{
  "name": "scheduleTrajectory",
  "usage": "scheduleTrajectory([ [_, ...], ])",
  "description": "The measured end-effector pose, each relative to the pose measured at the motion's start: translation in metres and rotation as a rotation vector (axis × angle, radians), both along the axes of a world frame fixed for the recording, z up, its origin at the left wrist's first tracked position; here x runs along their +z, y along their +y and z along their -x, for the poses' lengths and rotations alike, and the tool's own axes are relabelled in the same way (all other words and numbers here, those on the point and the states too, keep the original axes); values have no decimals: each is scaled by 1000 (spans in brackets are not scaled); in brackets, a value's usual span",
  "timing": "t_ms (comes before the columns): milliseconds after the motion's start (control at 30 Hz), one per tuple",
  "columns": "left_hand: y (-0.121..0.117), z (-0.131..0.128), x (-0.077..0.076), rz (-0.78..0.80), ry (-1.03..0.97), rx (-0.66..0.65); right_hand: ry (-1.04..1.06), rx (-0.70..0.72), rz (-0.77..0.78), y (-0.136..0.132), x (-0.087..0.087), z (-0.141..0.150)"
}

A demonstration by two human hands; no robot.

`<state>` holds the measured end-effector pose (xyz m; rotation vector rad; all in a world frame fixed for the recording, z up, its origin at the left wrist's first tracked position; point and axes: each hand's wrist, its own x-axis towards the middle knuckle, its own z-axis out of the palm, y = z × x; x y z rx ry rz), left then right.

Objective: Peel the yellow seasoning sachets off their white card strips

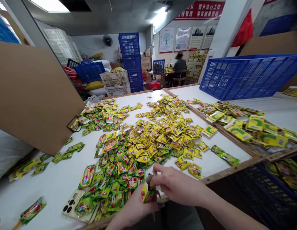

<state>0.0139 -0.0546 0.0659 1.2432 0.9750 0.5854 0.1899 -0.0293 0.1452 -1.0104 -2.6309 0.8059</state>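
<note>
My left hand [134,206] is wrapped round a small printed carton [144,193] in yellow and green, near the table's front edge. At the carton's open top, the bent fingers of my right hand [171,183] are pinched together; what they grip is hidden. Just beyond both hands lies a heap of green candy sachets [118,182], which runs into a pile of yellow sachets [150,143]. A phone [71,203] lies left of my left hand, partly covered by green sachets. Another carton [87,175] rests on the heap's left side.
A wooden strip [219,126] divides the white table, with flat cartons [256,123] and a blue crate [249,76] to its right. A large cardboard sheet [35,95] leans at left. Stacked blue crates [130,57] and a seated person [180,65] are farther back.
</note>
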Motion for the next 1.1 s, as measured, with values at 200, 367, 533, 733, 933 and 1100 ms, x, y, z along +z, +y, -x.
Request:
scheduleTrajectory([
  [200, 1, 2, 11, 111, 5, -17, 317, -162, 234, 0, -15, -1],
  [367, 3, 3, 17, 143, -91, -57, 453, -109, 187, 0, -33, -8],
  [533, -2, -12, -4, 226, -173, -57, 380, -28, 408, -15, -36, -20],
  [733, -15, -46, -41, 210, -368, -108, 410, -242, 451, -40, -64, -26],
  [933, 8, -27, -25, -378, 89, -94, 387, -719, 140, 10, -49, -125],
  [1100, 68, 14, -35, -955, 762, 89, 103, -1025, -451, 66, -33, -197],
])
